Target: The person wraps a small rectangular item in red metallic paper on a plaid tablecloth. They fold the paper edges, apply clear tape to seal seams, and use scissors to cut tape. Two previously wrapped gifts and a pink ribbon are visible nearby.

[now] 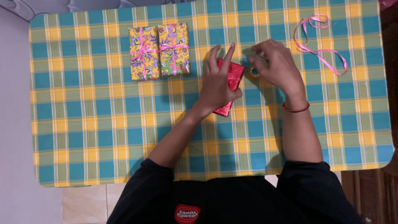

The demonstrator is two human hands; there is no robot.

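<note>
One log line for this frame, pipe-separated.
left hand: pressing red wrapped box | right hand: on tape roll | aside: two wrapped gifts, pink ribbon

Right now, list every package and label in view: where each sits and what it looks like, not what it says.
Left floral gift box: upper left of the checked tablecloth, rectangular, yellow paper, pink ribbon bow.
Right floral gift box: touching the first, same shape, yellow-green paper, pink ribbon.
Red foil package: centre, shiny, rectangular, under the left hand.
Round red patch: on the black shirt, bottom edge.
</note>
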